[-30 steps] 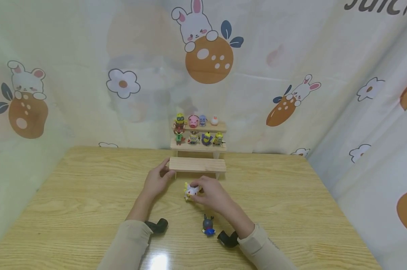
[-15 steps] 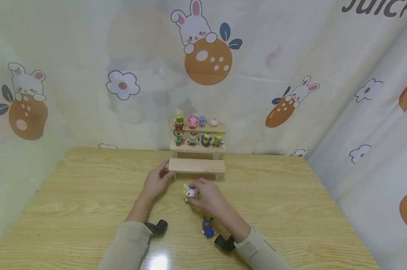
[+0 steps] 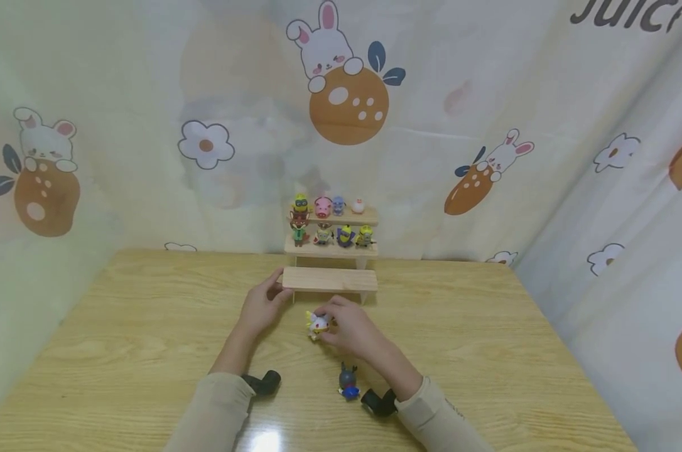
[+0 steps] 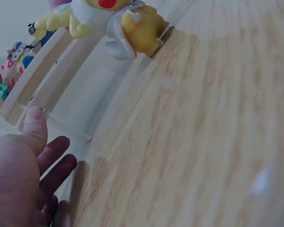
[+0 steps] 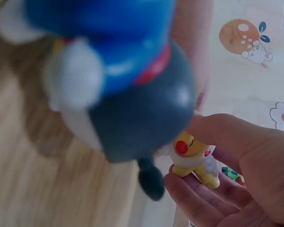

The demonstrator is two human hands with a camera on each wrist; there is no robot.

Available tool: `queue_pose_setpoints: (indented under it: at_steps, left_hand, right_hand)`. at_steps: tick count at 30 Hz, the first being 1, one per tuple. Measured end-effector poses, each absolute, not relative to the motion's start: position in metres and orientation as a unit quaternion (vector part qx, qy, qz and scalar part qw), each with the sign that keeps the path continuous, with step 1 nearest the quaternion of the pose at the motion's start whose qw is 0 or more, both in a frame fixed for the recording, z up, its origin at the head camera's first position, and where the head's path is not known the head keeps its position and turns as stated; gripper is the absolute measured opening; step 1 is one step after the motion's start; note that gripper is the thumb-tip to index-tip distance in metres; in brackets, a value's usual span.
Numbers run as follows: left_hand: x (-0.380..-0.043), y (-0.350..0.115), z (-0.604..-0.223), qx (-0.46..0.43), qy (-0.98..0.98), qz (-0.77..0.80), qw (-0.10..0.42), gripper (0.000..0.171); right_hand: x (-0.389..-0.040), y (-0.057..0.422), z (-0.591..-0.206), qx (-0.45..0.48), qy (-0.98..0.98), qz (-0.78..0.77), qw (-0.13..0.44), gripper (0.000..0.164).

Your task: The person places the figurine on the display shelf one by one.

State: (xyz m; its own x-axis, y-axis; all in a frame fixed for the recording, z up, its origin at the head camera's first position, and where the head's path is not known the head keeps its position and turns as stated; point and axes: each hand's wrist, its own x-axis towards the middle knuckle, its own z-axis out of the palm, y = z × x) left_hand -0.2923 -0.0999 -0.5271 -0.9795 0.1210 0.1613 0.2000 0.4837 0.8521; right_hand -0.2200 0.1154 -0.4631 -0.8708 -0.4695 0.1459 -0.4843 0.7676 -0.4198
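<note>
My right hand (image 3: 349, 325) pinches a small yellow toy figurine (image 3: 319, 324) with red cheeks and a white costume, in front of the wooden display stand. Seen from the right wrist, the figurine (image 5: 193, 156) sits between thumb and fingers. Whether it touches the table I cannot tell. My left hand (image 3: 262, 306) touches the left end of the stand's lowest shelf (image 3: 330, 279); in the left wrist view its thumb meets the wood and the fingers lie loosely extended. A second figurine (image 3: 348, 382), grey-headed in blue, stands nearer, looming blurred in the right wrist view.
Several figurines stand on the two upper shelves, among them a pink pig (image 3: 323, 206) and a fox (image 3: 299, 231) in green. A black curved piece (image 3: 270, 383) shows at each wrist. A printed curtain (image 3: 233, 201) hangs behind the wooden table (image 3: 465, 326).
The white-and-yellow figurine has turned slightly in my right hand and shifted a little. My left hand stays at the shelf end. The grey-headed figurine has not moved.
</note>
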Motion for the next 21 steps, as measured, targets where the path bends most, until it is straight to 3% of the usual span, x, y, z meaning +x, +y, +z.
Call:
queue_pose_setpoints:
  at_steps: [11, 21]
  left_hand:
    - [-0.291, -0.100, -0.526, -0.097, -0.848, -0.521, 0.035, 0.062]
    - [-0.291, -0.101, -0.527, -0.101, -0.851, -0.514, 0.044, 0.061]
  right_hand:
    - [-0.251, 0.108, -0.426, 0.241, -0.933, 0.263, 0.046, 0.038]
    - [-0.293, 0.086, -0.413, 0.209, -0.947, 0.241, 0.029, 0.043]
